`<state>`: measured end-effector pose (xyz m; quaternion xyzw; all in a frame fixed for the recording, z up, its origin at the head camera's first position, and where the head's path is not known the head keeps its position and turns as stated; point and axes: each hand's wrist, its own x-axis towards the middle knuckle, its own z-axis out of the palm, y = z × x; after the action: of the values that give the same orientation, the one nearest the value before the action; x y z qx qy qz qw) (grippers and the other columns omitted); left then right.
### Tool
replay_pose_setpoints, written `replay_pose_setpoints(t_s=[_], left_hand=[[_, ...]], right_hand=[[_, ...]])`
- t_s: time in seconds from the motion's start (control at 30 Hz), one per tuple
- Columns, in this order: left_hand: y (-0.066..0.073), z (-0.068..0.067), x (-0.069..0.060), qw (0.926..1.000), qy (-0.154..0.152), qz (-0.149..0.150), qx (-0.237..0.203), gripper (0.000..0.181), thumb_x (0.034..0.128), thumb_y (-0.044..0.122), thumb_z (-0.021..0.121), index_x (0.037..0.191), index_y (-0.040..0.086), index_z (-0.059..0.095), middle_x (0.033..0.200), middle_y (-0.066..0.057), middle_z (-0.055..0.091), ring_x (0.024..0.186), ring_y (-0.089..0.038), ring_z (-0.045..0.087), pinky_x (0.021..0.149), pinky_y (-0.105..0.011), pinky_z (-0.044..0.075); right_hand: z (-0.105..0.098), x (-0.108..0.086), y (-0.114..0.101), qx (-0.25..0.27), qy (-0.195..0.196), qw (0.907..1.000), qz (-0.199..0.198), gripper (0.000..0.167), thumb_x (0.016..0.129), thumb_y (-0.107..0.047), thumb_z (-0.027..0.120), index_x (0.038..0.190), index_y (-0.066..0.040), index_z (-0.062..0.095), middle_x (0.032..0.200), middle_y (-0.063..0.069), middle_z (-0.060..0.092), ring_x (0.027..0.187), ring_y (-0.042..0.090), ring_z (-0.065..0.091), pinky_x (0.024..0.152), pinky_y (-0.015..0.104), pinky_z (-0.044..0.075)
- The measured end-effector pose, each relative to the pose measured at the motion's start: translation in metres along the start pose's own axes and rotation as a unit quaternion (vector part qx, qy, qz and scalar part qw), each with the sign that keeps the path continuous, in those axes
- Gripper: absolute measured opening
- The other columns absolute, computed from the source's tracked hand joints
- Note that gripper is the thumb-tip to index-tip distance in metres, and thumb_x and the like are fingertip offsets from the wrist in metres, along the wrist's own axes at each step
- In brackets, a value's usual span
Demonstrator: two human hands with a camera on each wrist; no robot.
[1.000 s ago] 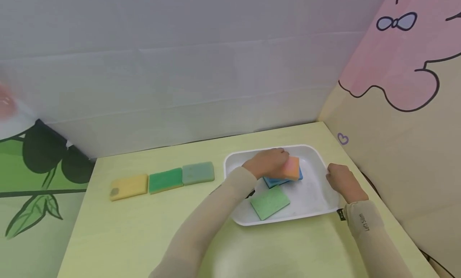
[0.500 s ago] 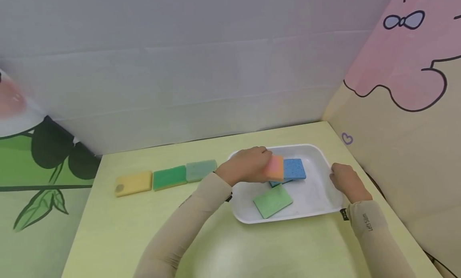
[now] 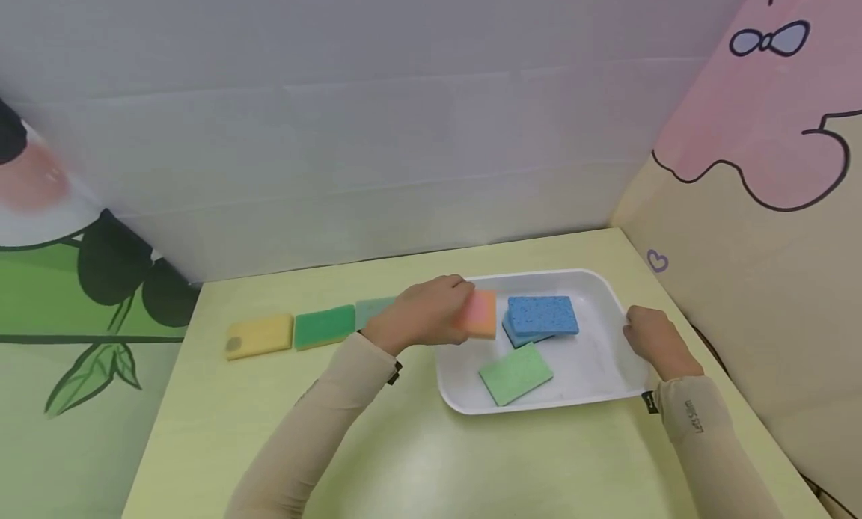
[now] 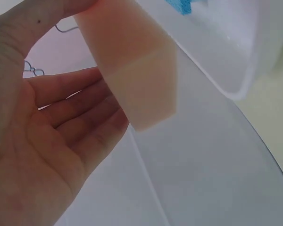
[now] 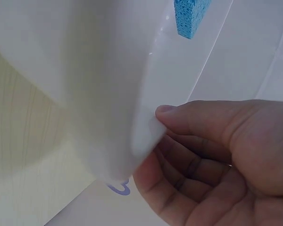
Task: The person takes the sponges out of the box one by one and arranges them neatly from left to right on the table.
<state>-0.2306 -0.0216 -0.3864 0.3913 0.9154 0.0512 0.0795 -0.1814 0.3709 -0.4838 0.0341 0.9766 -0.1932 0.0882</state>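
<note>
My left hand (image 3: 429, 309) pinches an orange-and-pink sponge (image 3: 482, 315) between thumb and fingers, over the left rim of a white tray (image 3: 599, 354). In the left wrist view the same sponge (image 4: 132, 61) shows pale orange. With thumb and curled fingers, my right hand (image 3: 660, 341) grips the tray's right rim; the right wrist view has this hand (image 5: 203, 155) pinching the edge. Inside the tray a speckled blue sponge (image 3: 542, 315) lies on another blue piece (image 3: 518, 338), mostly covered. A light green sponge (image 3: 515, 374) sits in front of them.
Left of the tray, a row lies on the pale yellow table (image 3: 404, 459): a yellow sponge (image 3: 261, 336), a green sponge (image 3: 325, 326) and a grey-green sponge (image 3: 370, 308), partly hidden by my left hand. Walls stand behind and to the right.
My left hand has carried the orange-and-pink sponge leftward, off the blue sponges, which now show. My right hand keeps its grip on the tray. The whole view has shifted slightly.
</note>
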Motion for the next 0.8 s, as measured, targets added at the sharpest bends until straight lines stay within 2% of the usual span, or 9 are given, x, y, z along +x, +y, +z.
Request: replay_pose_setpoints(t_s=[0.23, 0.37, 0.47, 0.63, 0.8], left_hand=[[-0.029, 0.011, -0.034, 0.9991, 0.029, -0.02, -0.023, 0.048, 0.0817, 0.025, 0.071, 0.124, 0.006, 0.059, 0.118, -0.004, 0.06, 0.103, -0.018, 0.058, 0.086, -0.033, 0.05], [-0.042, 0.017, -0.055, 0.9968, 0.062, -0.026, -0.044, 0.039, 0.0815, 0.023, 0.072, 0.114, 0.006, 0.06, 0.113, -0.005, 0.062, 0.101, -0.021, 0.06, 0.084, -0.035, 0.051], [-0.051, 0.022, -0.069, 0.995, 0.079, -0.029, -0.053, 0.043, 0.0819, 0.023, 0.073, 0.117, 0.002, 0.061, 0.114, -0.008, 0.062, 0.102, -0.024, 0.06, 0.086, -0.037, 0.051], [-0.066, 0.028, -0.092, 0.9942, 0.071, -0.047, -0.066, 0.058, 0.0812, 0.018, 0.073, 0.13, -0.006, 0.054, 0.125, -0.015, 0.059, 0.112, -0.03, 0.058, 0.094, -0.042, 0.049], [-0.08, 0.034, -0.114, 0.9926, 0.054, -0.076, -0.078, 0.063, 0.0803, 0.014, 0.071, 0.135, -0.009, 0.049, 0.129, -0.02, 0.055, 0.112, -0.033, 0.058, 0.093, -0.044, 0.049]], right_hand=[[-0.002, 0.001, 0.001, -0.014, 0.004, 0.9999, -0.01, 0.012, 0.095, 0.001, 0.053, 0.094, 0.012, 0.055, 0.081, 0.024, 0.062, 0.066, 0.031, 0.061, 0.056, 0.043, 0.052], [-0.002, 0.002, 0.002, -0.011, 0.001, 0.9999, -0.01, 0.012, 0.094, 0.0, 0.052, 0.094, 0.012, 0.055, 0.081, 0.024, 0.062, 0.066, 0.031, 0.061, 0.056, 0.042, 0.052], [-0.002, 0.002, 0.001, -0.007, -0.004, 1.0, -0.004, 0.013, 0.094, 0.0, 0.051, 0.094, 0.012, 0.055, 0.082, 0.024, 0.061, 0.066, 0.031, 0.061, 0.056, 0.042, 0.052], [-0.002, -0.001, -0.003, -0.004, -0.012, 0.9999, -0.004, 0.012, 0.095, 0.001, 0.05, 0.094, 0.013, 0.055, 0.082, 0.024, 0.061, 0.067, 0.031, 0.062, 0.057, 0.042, 0.053], [0.001, 0.001, -0.001, -0.01, -0.008, 0.9999, -0.007, 0.013, 0.094, 0.001, 0.051, 0.094, 0.013, 0.055, 0.081, 0.024, 0.061, 0.067, 0.031, 0.061, 0.057, 0.043, 0.052]])
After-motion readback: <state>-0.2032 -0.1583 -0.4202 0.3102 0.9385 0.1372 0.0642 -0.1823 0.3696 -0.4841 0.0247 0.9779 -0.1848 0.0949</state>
